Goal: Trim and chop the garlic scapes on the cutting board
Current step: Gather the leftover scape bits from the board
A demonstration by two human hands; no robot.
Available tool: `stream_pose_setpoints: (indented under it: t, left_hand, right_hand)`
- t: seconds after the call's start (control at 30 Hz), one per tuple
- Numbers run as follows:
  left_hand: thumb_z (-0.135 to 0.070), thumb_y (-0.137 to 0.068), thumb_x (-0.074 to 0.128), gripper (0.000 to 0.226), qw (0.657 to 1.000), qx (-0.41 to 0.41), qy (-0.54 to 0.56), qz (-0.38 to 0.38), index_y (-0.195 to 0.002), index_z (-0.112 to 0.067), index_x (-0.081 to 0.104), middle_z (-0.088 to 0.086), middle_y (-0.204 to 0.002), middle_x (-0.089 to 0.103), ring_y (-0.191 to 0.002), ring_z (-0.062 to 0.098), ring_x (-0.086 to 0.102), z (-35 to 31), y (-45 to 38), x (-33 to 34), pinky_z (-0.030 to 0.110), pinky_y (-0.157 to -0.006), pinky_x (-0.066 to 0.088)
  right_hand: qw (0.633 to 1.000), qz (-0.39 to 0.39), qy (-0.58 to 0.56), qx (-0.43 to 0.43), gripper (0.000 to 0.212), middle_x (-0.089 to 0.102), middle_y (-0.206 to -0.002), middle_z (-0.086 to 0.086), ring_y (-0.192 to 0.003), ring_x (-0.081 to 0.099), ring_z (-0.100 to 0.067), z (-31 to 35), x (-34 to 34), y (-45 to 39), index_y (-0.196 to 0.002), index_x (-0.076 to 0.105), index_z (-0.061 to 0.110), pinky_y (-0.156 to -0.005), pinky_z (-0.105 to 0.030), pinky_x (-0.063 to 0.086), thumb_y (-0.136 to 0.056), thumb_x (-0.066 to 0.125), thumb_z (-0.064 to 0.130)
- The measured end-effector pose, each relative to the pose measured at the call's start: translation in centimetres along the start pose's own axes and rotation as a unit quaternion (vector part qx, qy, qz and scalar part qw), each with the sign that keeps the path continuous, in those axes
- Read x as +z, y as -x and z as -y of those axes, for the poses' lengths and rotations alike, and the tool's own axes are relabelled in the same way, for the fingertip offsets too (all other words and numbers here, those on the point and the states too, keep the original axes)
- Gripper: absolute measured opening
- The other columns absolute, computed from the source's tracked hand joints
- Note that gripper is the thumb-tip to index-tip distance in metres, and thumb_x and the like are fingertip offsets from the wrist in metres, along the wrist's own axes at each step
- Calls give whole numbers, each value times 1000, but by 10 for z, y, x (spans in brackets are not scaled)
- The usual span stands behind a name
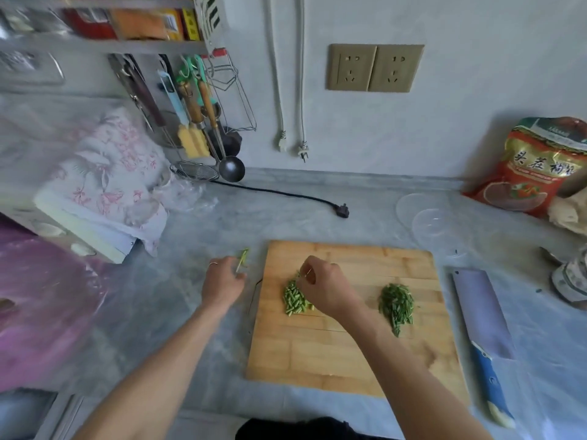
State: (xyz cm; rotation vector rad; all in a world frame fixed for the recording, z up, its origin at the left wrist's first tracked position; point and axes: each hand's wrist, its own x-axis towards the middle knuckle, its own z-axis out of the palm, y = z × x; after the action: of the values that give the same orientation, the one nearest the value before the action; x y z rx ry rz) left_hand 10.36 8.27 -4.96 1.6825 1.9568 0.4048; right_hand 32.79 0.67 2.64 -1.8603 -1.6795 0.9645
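Low in the frame two bare forearms reach up from the bottom edge. The right hand is over the left-centre of the board, fingers curled with the tips drawn together in a pinch at the top of the scape pile; what, if anything, sits between the tips is too small to tell. That pile is made of short pale-green pieces and lies on the board partly under the hand. To its right, in the middle-right of the board and well apart from it, lies a darker green pile of finer cuttings.

The left hand is off the board, just left of its upper left corner, above the grey counter. Its thumb and fingers pinch a thin pale-green trimming that sticks up and away from the hand. A ring shows on one finger.

At the right of the frame a cleaver with a blue handle lies flat on the counter, beside the board's right edge and not touching it.

Farther up, right of centre, clear lids rest on the counter, and a black cord with a plug runs across the middle. In the upper right stands a red bag. At the left lies a floral cloth. Above it, in the upper left, utensils hang from a rack, a ladle lowest among them. On the wall at upper centre are two sockets and two dangling white plugs.
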Motion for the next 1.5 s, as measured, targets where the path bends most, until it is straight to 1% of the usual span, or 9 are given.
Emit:
stream_pose_setpoints:
  t: [0.27, 0.47, 0.73, 0.9, 0.97, 1.07, 1.27, 1.4, 1.5]
  left_hand:
    - [-40, -89, 68, 38, 996, -3, -41, -75, -117, -14, 66, 13, -113, 62, -111, 32, 58, -3, -22, 10, 38, -76, 50]
    - [-10, -83, 73, 17, 993, 105, -39, 38, -99, -3, 73, 19, -96, 70, -94, 33, 65, -4, -64, 3, 33, -77, 49]
    - [1, -78, 62, 12, 977, 98, -156, 105, -83, -4, 72, 14, -90, 72, -92, 29, 66, -20, -85, -3, 32, -75, 49]
    - [2, -82, 68, 12, 996, -18, 60, 64, -76, -7, 72, 3, -75, 67, -77, 16, 63, -13, -87, -13, 21, -61, 49]
    - [12, -84, 65, 22, 952, -123, 277, 52, -72, -7, 66, 8, -74, 62, -71, 19, 63, -3, -81, -21, 18, -53, 54]
    - [13, -90, 56, 20, 817, -261, 510, 60, -80, -3, 61, 11, -75, 59, -72, 14, 57, 10, -63, -34, 17, -54, 57]
    - [3, -94, 43, 22, 602, -369, 708, 13, -79, -5, 57, 6, -58, 57, -64, 14, 53, 33, -35, -44, 20, -46, 52]
    - [2, -92, 39, 24, 556, -364, 747, 0, -78, -2, 58, 9, -70, 56, -68, 18, 55, 38, -37, -47, 22, -50, 53]
    - [1, -92, 40, 21, 572, -341, 746, 16, -87, -1, 60, 11, -73, 57, -70, 19, 57, 34, -38, -50, 24, -55, 56]
  right_hand:
    - [1000, 21, 6, 8, 10, 61, -81, 0, -72, 57, -18, 4, 12, -24, -91, 56, 14, -64, -29, 49, -91, 60, 23]
    - [999, 33, 17, 15, 12, 63, -84, -1, -78, 60, -20, 6, 21, -35, -95, 59, 13, -68, -30, 49, -92, 60, 25]
    - [999, 42, 12, 14, 16, 66, -89, -5, -77, 62, -21, 5, 28, -45, -98, 60, 10, -67, -34, 54, -93, 59, 24]
    - [999, 41, 10, 12, 16, 65, -88, -3, -77, 62, -19, 8, 31, -47, -99, 60, 9, -66, -32, 53, -93, 60, 23]
    - [999, 49, 12, 14, 15, 64, -88, -2, -76, 60, -18, 9, 31, -51, -100, 59, 9, -63, -29, 51, -93, 59, 23]
    - [997, 68, 31, 5, 17, 67, -92, -9, -79, 62, -25, 13, 38, -62, -101, 59, 6, -65, -34, 52, -92, 58, 20]
    - [983, 110, 130, -72, 24, 56, -112, -18, -101, 56, -38, 39, 69, -105, -111, 54, 2, -70, -32, 40, -88, 51, 6]
    - [941, 151, 274, -125, 34, 46, -123, -13, -113, 50, -32, 59, 90, -136, -122, 47, 7, -71, -34, 38, -90, 47, -2]
    - [916, 169, 338, -137, 35, 43, -126, -13, -118, 46, -30, 61, 97, -150, -124, 46, 7, -77, -35, 43, -91, 45, -3]
